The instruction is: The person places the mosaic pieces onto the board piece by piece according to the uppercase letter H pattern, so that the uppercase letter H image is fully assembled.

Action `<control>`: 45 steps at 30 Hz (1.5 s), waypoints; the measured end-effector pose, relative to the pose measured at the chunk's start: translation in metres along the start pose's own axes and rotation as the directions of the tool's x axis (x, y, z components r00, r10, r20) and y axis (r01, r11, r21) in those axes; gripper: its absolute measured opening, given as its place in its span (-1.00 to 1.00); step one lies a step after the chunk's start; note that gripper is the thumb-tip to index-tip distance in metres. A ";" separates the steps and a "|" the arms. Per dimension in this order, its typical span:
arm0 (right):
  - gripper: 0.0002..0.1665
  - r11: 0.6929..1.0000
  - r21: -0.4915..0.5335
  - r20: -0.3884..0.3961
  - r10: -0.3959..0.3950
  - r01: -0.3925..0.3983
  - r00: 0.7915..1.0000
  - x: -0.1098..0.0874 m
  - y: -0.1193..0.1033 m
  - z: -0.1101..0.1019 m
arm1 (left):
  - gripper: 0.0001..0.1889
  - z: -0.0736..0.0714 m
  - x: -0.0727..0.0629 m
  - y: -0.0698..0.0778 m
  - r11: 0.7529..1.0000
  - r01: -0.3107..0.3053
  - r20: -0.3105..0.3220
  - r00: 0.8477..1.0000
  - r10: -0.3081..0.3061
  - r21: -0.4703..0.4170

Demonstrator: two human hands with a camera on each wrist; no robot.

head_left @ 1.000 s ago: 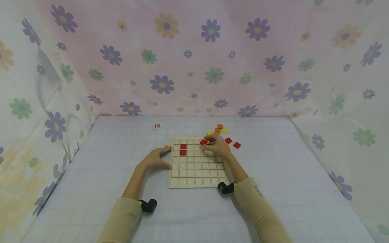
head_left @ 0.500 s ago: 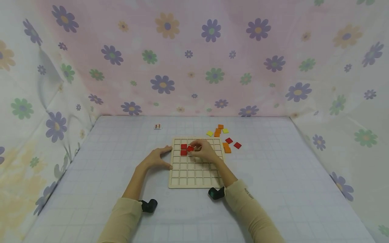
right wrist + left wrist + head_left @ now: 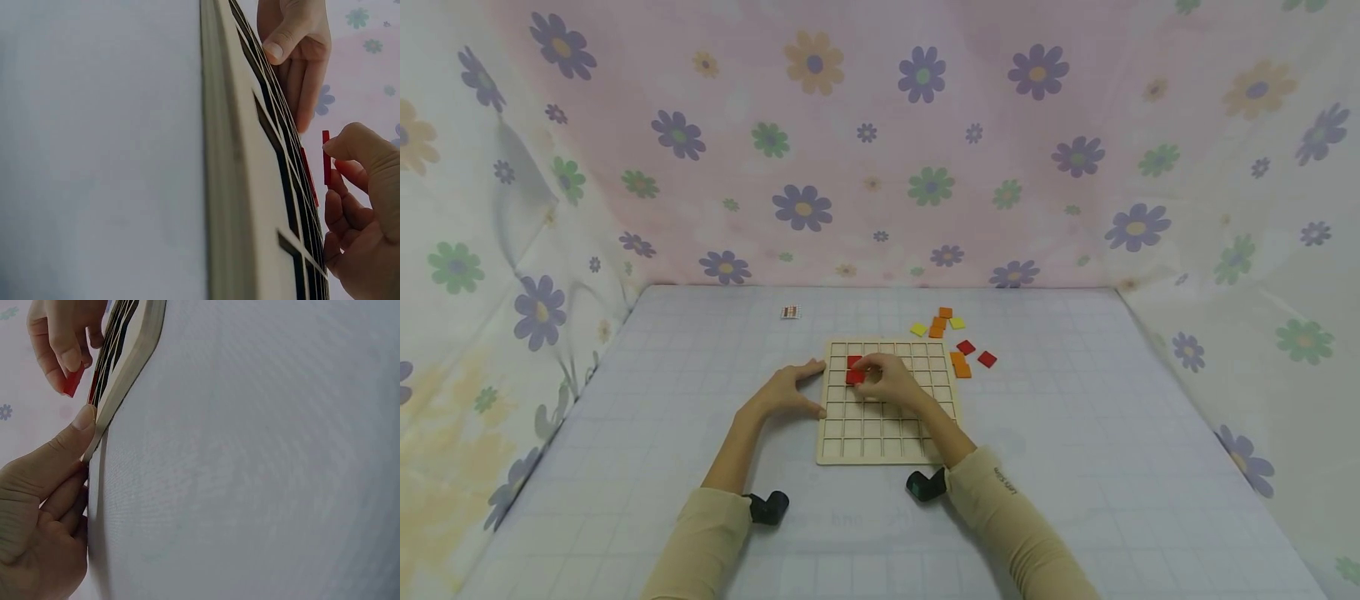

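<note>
A wooden grid board (image 3: 880,454) lies on the table in front of me. My left hand (image 3: 786,390) rests at its left edge, thumb and fingers spread apart and touching the rim. My right hand (image 3: 891,383) is over the upper left part of the grid. Between thumb and fingertips it pinches a red square tile (image 3: 326,157), held just above the board in the right wrist view. The same red tile (image 3: 74,381) shows at the right fingertips in the left wrist view. Another red tile (image 3: 853,362) sits in a grid cell, partly beside my right fingertips.
Right of the board lie loose red tiles (image 3: 987,359) and orange tiles (image 3: 961,367). Behind it are more orange tiles (image 3: 938,323) and yellow tiles (image 3: 919,330). A small printed card (image 3: 791,312) lies at the back left. Flowered cloth (image 3: 880,167) walls the table.
My right hand has carried the red tile leftward from the board's upper right to beside the red tiles in the grid. The left hand has stayed at the board's edge.
</note>
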State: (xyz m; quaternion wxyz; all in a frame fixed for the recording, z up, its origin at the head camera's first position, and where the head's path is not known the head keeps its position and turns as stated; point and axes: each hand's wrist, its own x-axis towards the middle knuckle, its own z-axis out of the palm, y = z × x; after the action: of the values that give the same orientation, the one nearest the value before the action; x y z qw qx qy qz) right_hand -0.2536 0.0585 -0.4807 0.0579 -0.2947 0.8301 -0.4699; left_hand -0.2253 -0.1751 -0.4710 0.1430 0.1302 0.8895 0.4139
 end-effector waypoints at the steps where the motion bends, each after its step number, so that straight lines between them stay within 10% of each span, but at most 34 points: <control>1: -0.68 1.000 -0.011 0.006 0.004 -0.004 1.000 0.000 -0.001 0.001 | -0.06 0.000 0.000 0.000 1.000 0.001 0.000 1.000 -0.001 0.000; 19: -0.64 0.991 -0.124 0.185 -0.033 0.056 0.982 0.000 -0.004 -0.001 | -0.06 0.000 0.000 0.000 1.000 -0.002 0.001 1.000 0.002 0.006; 45: -0.80 0.968 -0.208 0.185 -0.104 0.143 0.977 0.002 -0.006 0.002 | -0.06 -0.001 0.001 -0.003 0.999 -0.040 0.004 0.999 0.040 0.006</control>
State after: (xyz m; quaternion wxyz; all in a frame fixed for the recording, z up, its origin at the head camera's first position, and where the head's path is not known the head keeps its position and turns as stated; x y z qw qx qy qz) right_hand -0.2518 0.0537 -0.4765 0.0670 -0.3903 0.8488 -0.3502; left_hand -0.2271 -0.1772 -0.4727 0.1359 0.1491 0.8876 0.4140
